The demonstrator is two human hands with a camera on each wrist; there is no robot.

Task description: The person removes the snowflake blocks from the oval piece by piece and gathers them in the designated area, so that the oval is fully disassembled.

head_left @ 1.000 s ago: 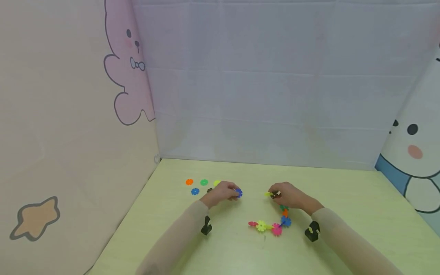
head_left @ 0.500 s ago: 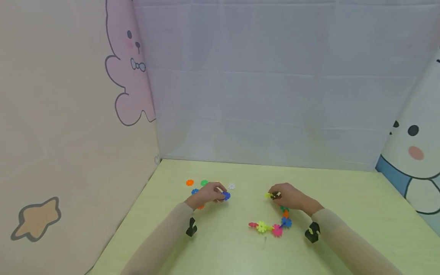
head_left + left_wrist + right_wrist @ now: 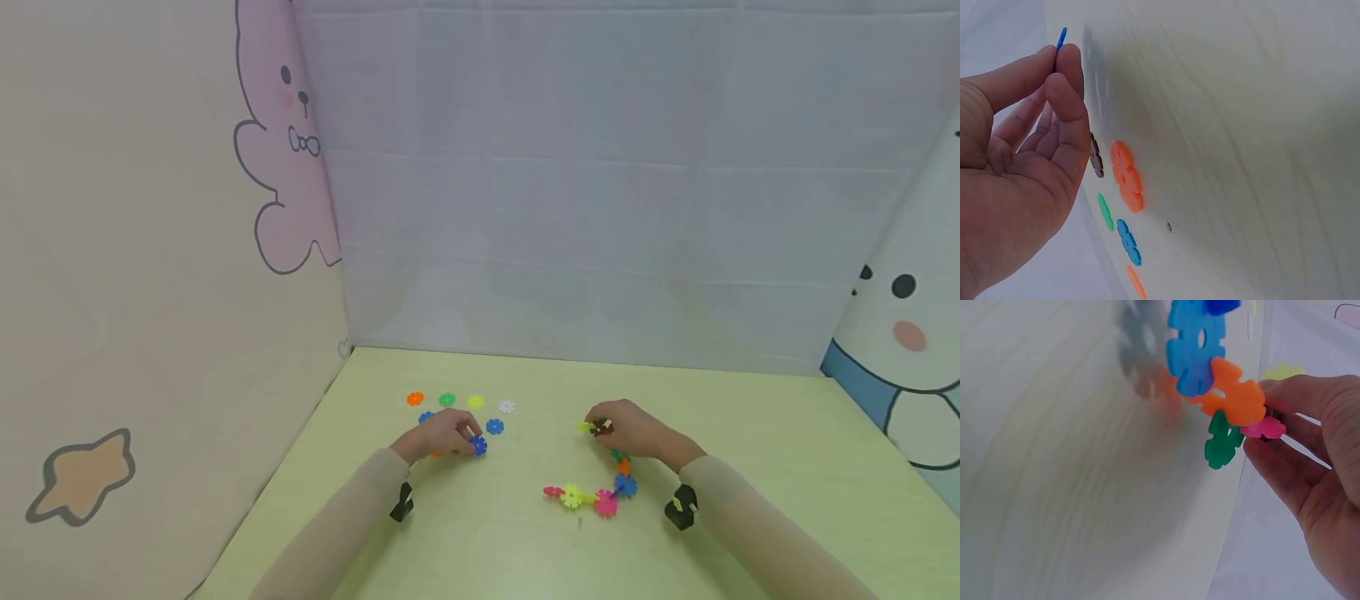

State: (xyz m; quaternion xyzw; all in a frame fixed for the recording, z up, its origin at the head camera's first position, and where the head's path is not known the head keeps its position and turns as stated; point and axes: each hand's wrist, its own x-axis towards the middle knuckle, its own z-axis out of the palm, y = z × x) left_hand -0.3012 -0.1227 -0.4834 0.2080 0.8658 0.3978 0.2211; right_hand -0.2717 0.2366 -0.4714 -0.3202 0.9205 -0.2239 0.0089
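Orange disc point(image 3: 415, 399) is positioned left of the linked chain point(image 3: 606, 502), toward the table's point(image 3: 810, 450) left edge. By the left hand point(image 3: 442, 432), a dark-blue disc point(image 3: 477, 446) is pinched, left of the chain across open surface. The chain's far end is gripped by the right hand point(image 3: 633, 428); rightward room is unobstructed.

On the tbl point(image 3: 510, 558) I see loose discs point(image 3: 476, 402) to the L, behind & around the L hand point(image 3: 442, 431) w/ its disc point(image 3: 478, 447), well apart from the R hand point(image 3: 633, 429), whose disc chain point(image 3: 606, 503) runs frontward then L, w/ back cloth point(image 3: 600, 208) behind & side cloths point(image 3: 187, 358) L & R.
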